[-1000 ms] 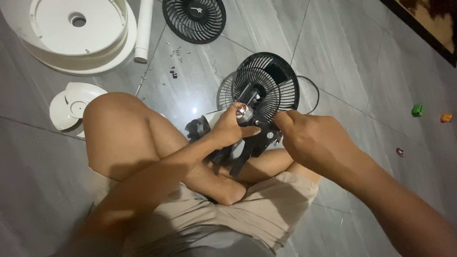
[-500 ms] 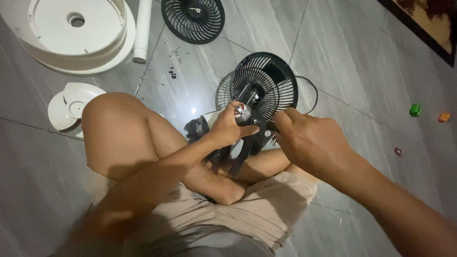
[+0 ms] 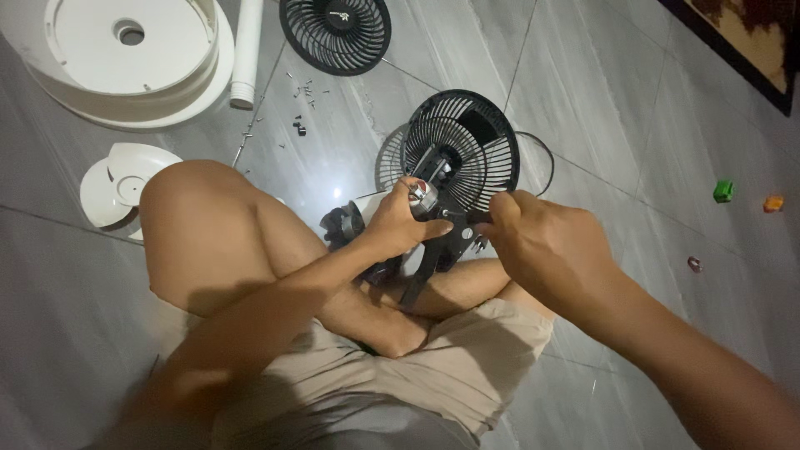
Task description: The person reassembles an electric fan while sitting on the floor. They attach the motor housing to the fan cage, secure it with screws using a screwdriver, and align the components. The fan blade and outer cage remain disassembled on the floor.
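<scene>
I sit cross-legged on a grey tiled floor with a black fan motor assembly point(image 3: 440, 242) over my legs. My left hand point(image 3: 398, 223) grips it from the left, fingers wrapped by the shiny metal motor part point(image 3: 422, 194). My right hand point(image 3: 542, 243) pinches the black bracket's right edge near a small hole. Behind the assembly stands a round black fan grille point(image 3: 463, 148), attached or leaning, with a black cable looping at its right.
A second black grille point(image 3: 335, 33) lies at the top. A large white round base point(image 3: 125, 58), a white tube point(image 3: 245, 52) and a white cover piece point(image 3: 117, 183) lie at upper left. Loose screws point(image 3: 300, 90) are scattered between. Small coloured bits point(image 3: 723, 191) sit at right.
My right hand has shifted slightly left along the bracket's edge, fingers closing tighter on it. My left hand keeps its grip. The view has drifted a little.
</scene>
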